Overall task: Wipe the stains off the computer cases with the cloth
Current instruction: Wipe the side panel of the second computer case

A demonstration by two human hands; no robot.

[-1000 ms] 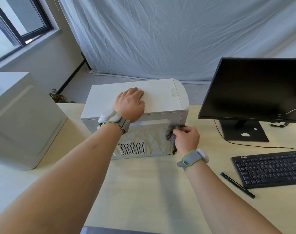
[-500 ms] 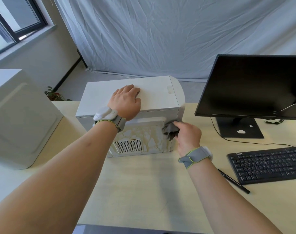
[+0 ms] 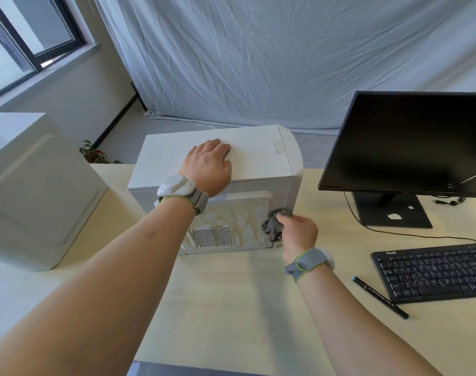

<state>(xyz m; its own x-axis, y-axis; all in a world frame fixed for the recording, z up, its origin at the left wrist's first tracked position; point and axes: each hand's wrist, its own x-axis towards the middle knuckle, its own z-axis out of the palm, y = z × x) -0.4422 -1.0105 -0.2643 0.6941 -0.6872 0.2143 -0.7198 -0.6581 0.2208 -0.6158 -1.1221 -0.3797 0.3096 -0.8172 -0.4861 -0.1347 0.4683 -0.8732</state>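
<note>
A white computer case (image 3: pixel 258 156) lies on the pale desk in the middle of the head view. Its near side panel carries yellowish streaky stains (image 3: pixel 239 221) beside a perforated vent (image 3: pixel 210 236). My left hand (image 3: pixel 208 165) rests flat on the case's top. My right hand (image 3: pixel 299 232) grips a crumpled grey cloth (image 3: pixel 272 226) and presses it against the right end of the stained panel. A second white computer case (image 3: pixel 36 191) stands at the left of the desk.
A black monitor (image 3: pixel 410 142) on its stand (image 3: pixel 394 210) is at the right, with a black keyboard (image 3: pixel 434 271) in front of it. A black pen (image 3: pixel 380 297) lies beside the keyboard. Cables (image 3: pixel 410 234) trail across the desk. A white backdrop hangs behind.
My right hand has rubbed the cloth up and then back down along the right end of the stained panel. My left hand has stayed on the case's top.
</note>
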